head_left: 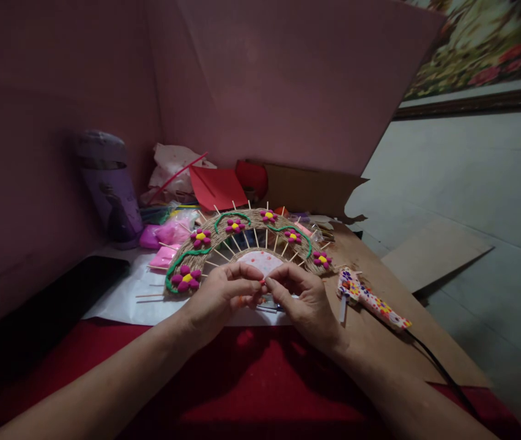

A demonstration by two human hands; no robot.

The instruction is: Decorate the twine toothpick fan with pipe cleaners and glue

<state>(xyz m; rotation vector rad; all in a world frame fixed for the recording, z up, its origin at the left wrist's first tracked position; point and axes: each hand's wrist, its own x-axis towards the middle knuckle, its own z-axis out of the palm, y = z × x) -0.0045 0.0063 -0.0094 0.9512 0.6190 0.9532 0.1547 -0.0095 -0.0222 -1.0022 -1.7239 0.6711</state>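
The fingertips of my left hand (224, 290) and my right hand (304, 302) meet in front of me, pinching a tiny red piece (263, 282) that looks like soft clay. Just behind them stands a half-round fan-like craft (254, 219) of thin sticks woven with twine. Purple flowers (186, 278) with yellow centres and wavy green strips decorate its band. At its base a white half-circle (260, 260) with small red dots is partly covered by my fingers.
A flowered glue gun (375, 299) with a black cord lies on cardboard (425, 348) at right. Left are a purple tumbler (114, 195) and a long dark object (49, 299). Pink clay packets (169, 235), red paper (217, 188) and a white sheet (127, 299) surround the craft.
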